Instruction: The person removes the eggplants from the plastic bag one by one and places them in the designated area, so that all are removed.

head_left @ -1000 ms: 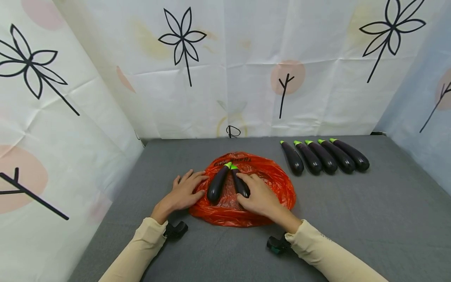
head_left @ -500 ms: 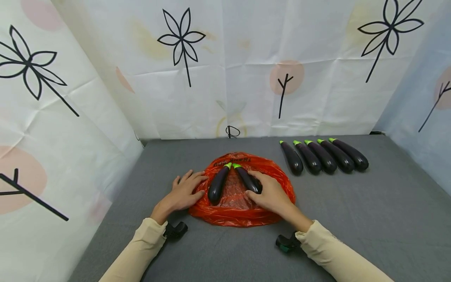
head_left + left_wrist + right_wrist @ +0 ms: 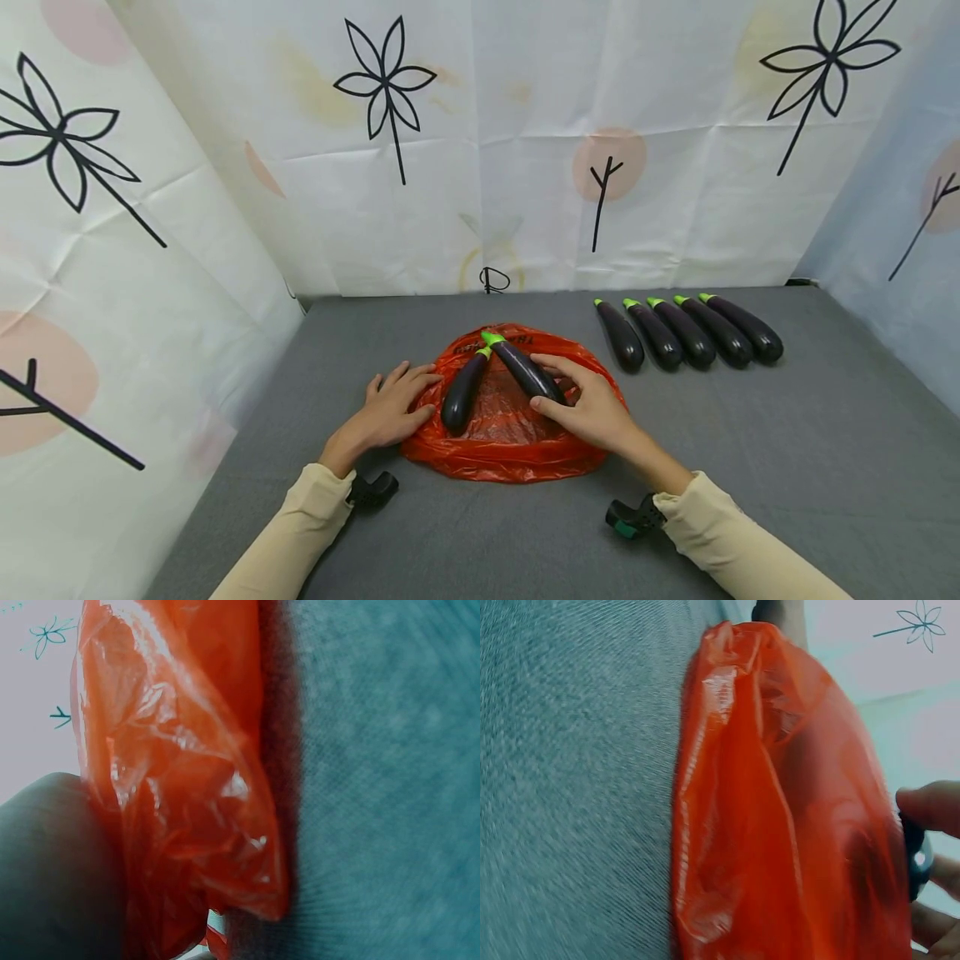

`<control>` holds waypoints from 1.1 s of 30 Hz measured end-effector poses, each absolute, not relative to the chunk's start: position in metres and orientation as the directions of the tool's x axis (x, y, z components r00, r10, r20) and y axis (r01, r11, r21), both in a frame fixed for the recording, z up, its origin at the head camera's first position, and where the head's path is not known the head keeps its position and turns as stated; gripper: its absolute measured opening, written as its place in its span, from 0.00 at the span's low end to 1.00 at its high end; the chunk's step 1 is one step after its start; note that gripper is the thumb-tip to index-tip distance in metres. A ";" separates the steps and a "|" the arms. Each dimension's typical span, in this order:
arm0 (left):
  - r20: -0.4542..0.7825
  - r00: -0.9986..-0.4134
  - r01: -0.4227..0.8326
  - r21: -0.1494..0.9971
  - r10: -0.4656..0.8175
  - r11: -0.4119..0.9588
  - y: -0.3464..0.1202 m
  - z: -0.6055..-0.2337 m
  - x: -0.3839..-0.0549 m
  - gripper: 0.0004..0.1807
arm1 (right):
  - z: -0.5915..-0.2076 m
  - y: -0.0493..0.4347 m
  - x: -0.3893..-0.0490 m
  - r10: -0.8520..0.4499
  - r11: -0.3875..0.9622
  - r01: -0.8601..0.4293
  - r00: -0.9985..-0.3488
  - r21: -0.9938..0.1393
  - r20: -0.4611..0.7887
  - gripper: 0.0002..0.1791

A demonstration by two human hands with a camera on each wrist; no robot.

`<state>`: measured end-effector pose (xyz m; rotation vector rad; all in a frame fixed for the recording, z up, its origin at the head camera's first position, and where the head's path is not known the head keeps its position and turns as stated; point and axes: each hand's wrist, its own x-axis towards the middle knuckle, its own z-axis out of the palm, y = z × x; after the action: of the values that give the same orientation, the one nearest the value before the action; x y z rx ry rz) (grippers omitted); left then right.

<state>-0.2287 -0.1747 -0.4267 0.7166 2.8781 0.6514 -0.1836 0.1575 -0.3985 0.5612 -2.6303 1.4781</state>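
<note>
A red plastic bag [image 3: 495, 460] lies spread with its mouth up on the grey table. One eggplant [image 3: 462, 395] with a green stem rests inside it, on the left. My right hand [image 3: 588, 407] grips a second eggplant [image 3: 525, 368] by its thick end, over the bag's right half, the green stem pointing to the far left. That stem overlaps the tip of the first eggplant in the head view. On the bag's left rim rests my left hand [image 3: 392, 408], fingers spread. Bag film hides most of both eggplants in the right wrist view.
Several eggplants [image 3: 690, 335] lie side by side at the back right of the table [image 3: 750, 450], stems away from me. A white patterned cloth [image 3: 525, 208] hangs behind and along both sides.
My right hand has drawn the second eggplant to the right and raised it, away from the first one. My left hand has stayed on the bag's rim.
</note>
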 end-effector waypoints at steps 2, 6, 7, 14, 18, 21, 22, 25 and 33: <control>0.002 -0.883 0.425 0.431 0.470 0.796 -0.174 -0.427 -0.229 0.27 | -0.395 0.161 -0.183 -0.281 0.443 -0.346 -0.930 -0.827 0.238 0.34; 0.000 -0.882 0.426 0.428 0.471 0.797 -0.174 -0.426 -0.229 0.27 | -0.387 0.172 -0.182 -0.279 0.432 -0.363 -0.924 -0.826 0.260 0.33; -0.001 -0.882 0.425 0.429 0.471 0.797 -0.173 -0.426 -0.229 0.27 | -0.385 0.176 -0.181 -0.273 0.435 -0.367 -0.924 -0.822 0.268 0.33; -0.004 -0.881 0.425 0.432 0.474 0.795 -0.172 -0.425 -0.229 0.27 | -0.376 0.212 -0.180 -0.172 0.453 -0.386 -0.922 -0.804 0.345 0.33; -0.007 -0.882 0.423 0.429 0.471 0.798 -0.173 -0.426 -0.229 0.27 | -0.377 0.239 -0.180 -0.094 0.485 -0.373 -0.921 -0.791 0.377 0.32; -0.009 -0.882 0.421 0.431 0.471 0.798 -0.174 -0.427 -0.228 0.27 | -0.377 0.261 -0.180 -0.026 0.536 -0.340 -0.921 -0.772 0.388 0.31; -0.009 -0.882 0.422 0.432 0.472 0.797 -0.174 -0.428 -0.228 0.27 | -0.377 0.269 -0.180 -0.002 0.552 -0.323 -0.922 -0.769 0.386 0.32; -0.005 -0.881 0.424 0.431 0.472 0.796 -0.175 -0.428 -0.228 0.27 | -0.377 0.294 -0.180 0.064 0.593 -0.277 -0.920 -0.756 0.387 0.32; -0.004 -0.882 0.424 0.429 0.471 0.798 -0.175 -0.427 -0.229 0.27 | -0.371 0.358 -0.182 0.238 0.605 -0.108 -0.921 -0.789 0.308 0.34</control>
<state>-0.2286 -0.1749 -0.4265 0.7176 2.8734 0.6465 -0.1819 0.3582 -0.3711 -0.1047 -2.4503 1.2406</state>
